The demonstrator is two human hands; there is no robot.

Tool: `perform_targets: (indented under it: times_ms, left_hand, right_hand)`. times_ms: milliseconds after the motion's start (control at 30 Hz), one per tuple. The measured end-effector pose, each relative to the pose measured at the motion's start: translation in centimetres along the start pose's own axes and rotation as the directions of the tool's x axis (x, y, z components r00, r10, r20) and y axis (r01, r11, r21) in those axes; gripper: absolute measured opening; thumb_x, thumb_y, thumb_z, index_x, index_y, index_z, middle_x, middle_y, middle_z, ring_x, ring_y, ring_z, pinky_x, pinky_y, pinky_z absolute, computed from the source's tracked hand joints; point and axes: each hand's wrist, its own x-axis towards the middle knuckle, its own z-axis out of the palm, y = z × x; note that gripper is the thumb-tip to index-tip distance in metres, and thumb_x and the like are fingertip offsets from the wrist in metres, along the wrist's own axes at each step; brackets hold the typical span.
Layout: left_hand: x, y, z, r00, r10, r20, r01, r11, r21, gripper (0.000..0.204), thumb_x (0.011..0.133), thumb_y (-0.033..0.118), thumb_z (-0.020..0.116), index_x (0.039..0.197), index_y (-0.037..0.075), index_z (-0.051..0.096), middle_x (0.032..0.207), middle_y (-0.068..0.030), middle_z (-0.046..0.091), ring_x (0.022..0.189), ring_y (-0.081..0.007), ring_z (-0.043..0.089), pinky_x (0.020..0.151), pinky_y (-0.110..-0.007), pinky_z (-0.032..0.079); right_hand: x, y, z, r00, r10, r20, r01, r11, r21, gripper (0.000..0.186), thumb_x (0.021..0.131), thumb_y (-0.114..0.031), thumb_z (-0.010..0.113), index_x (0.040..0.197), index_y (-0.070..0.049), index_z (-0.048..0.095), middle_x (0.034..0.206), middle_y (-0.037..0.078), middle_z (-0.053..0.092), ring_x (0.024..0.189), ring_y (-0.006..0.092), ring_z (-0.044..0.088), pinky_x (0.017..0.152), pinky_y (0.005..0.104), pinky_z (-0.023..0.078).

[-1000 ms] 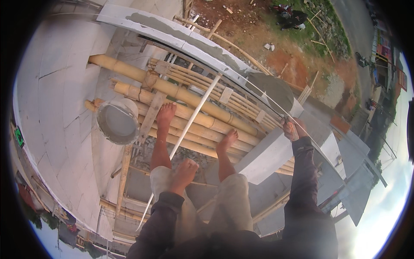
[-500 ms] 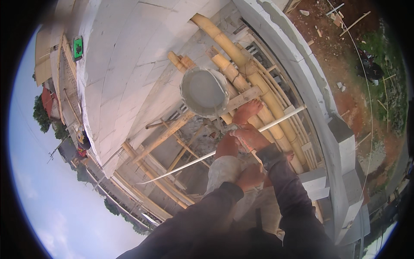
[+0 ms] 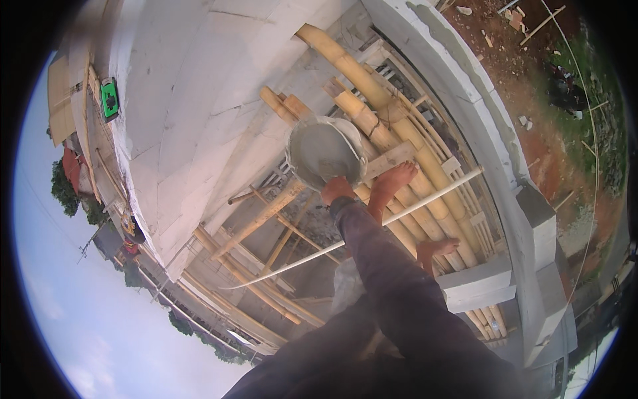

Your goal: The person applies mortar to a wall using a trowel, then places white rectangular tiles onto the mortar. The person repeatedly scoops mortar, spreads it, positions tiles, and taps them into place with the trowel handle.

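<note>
My right hand (image 3: 337, 190) is closed at the near rim of a round bucket (image 3: 290, 147), its fingers reaching over the opening. Wet grey mortar (image 3: 320, 145) fills much of the bucket, with an uneven lump near my fingers. Whatever I grip is hidden by the hand and the mortar. My right forearm, in a dark sleeve, crosses over my legs. Of my left arm only the dark sleeve (image 3: 312, 352) shows at the lower edge; the left hand is out of sight.
My bare feet (image 3: 397, 176) rest on bamboo poles (image 3: 425, 143) beside a short plank (image 3: 389, 159). A thin white pipe (image 3: 432, 196) crosses below the bucket. Pale block walls (image 3: 193, 100) stand left and right (image 3: 465, 86). A green tool (image 3: 109, 98) lies atop the left wall; gaps open between poles.
My right hand has moved up from beside my left hand near my knees to the bucket. The left hand has dropped from sight. The mortar's surface has become disturbed.
</note>
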Motion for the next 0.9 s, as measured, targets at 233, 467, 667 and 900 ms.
perform_targets:
  times_ms: [233, 467, 667, 900]
  left_hand:
    - [-0.1, 0.9, -0.6, 0.998, -0.057, 0.041, 0.054, 0.995, 0.080, 0.030, 0.086, 0.021, 0.062, 0.103, -0.003, 0.069, 0.099, -0.0252, 0.070, 0.100, -0.0445, 0.066, 0.086, -0.049, 0.052]
    - [-0.4, 1.2, -0.7, 0.994, -0.094, 0.056, 0.087, 0.989, 0.116, 0.029, 0.086, 0.020, 0.063, 0.102, -0.002, 0.069, 0.099, -0.0250, 0.070, 0.100, -0.0446, 0.066, 0.086, -0.049, 0.052]
    - [-0.8, 1.0, -0.6, 0.994, -0.096, 0.055, 0.084, 0.979, 0.187, 0.028, 0.085, 0.020, 0.064, 0.102, -0.002, 0.069, 0.099, -0.0249, 0.070, 0.100, -0.0446, 0.066, 0.085, -0.049, 0.052]
    - [-1.3, 0.4, 0.6, 0.997, -0.039, 0.072, 0.014, 0.948, 0.317, 0.027, 0.085, 0.019, 0.066, 0.101, -0.002, 0.070, 0.099, -0.0248, 0.070, 0.099, -0.0447, 0.066, 0.084, -0.049, 0.052]
  right_hand:
    - [-1.3, 2.7, 1.7, 0.973, 0.050, 0.225, -0.212, 0.570, 0.793, 0.027, 0.099, -0.015, 0.057, 0.113, 0.007, 0.061, 0.102, 0.021, 0.067, 0.087, 0.0353, 0.072, 0.076, 0.0479, 0.059]
    - [-3.6, 9.6, 0.7, 0.837, 0.009, 0.547, -0.533, 0.244, 0.810, 0.026, 0.104, -0.009, 0.047, 0.124, 0.008, 0.052, 0.102, 0.020, 0.067, 0.088, 0.0380, 0.071, 0.074, 0.0543, 0.059]
    - [0.3, 11.8, 2.7, 0.920, -0.191, 0.343, 0.032, 0.907, 0.420, 0.024, 0.101, -0.013, 0.050, 0.098, 0.003, 0.068, 0.096, 0.021, 0.070, 0.083, 0.0313, 0.071, 0.070, 0.0412, 0.058]
    - [-0.3, 15.0, 2.0, 0.896, -0.343, -0.281, 0.368, 0.929, 0.040, 0.023, 0.091, -0.020, 0.057, 0.083, -0.005, 0.074, 0.090, 0.017, 0.073, 0.084, 0.0319, 0.071, 0.075, 0.0424, 0.056]
